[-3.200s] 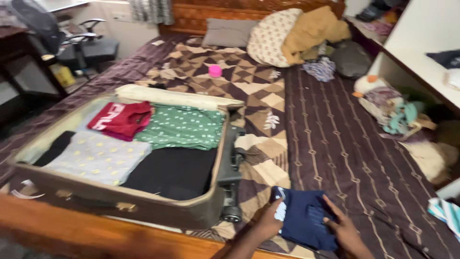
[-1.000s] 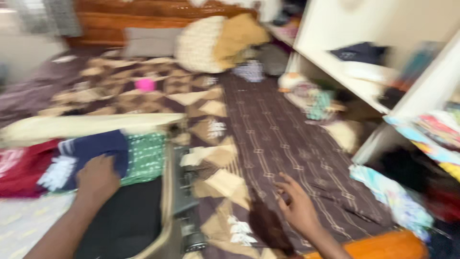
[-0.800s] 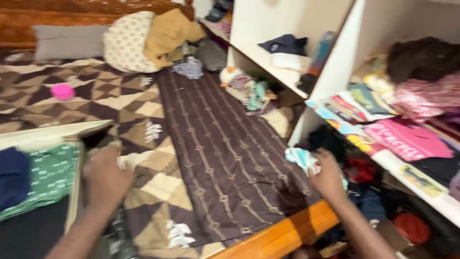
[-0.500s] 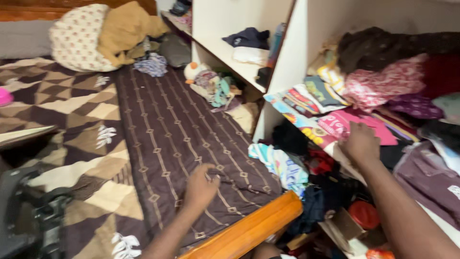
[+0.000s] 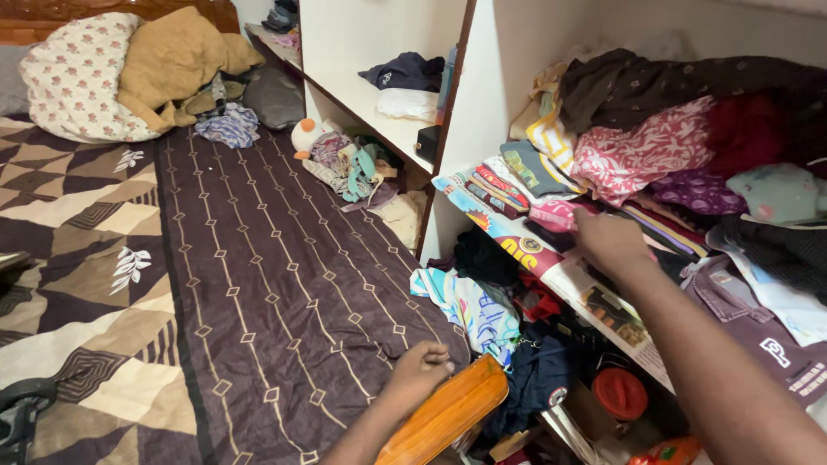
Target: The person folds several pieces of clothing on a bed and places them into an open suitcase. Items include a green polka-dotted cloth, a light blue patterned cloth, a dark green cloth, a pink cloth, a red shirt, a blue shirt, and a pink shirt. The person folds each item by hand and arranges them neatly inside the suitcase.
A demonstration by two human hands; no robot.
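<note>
Two hands were in view and neither had hold of any garment yet. My right hand (image 5: 607, 244) was reaching into the white wardrobe shelf (image 5: 603, 297), fingers curled down onto the pink folded garment (image 5: 556, 213) in the stack of folded clothes (image 5: 517, 176); it touched the cloth, but I couldn't tell whether the fingers had closed on it, since the back of the hand hid them. My left hand (image 5: 419, 372) rested loosely curled on the brown patterned bedsheet (image 5: 276, 284), right at the orange wooden bed edge (image 5: 448, 413), holding nothing.

Progress, as I judged it: the pull from the shelf was only starting. The pink piece was still lying in its stack on the shelf, between the striped folded items and the loose pink floral cloth (image 5: 642, 155), not lifted. Everything after that was left (taking it out, moving it off the shelf).

Around: a blue-white printed cloth (image 5: 469, 306) hung over the bed corner, a messy heap with a red lid (image 5: 620, 392) sat below the shelf, and pillows (image 5: 77, 77) lay at the far end.
</note>
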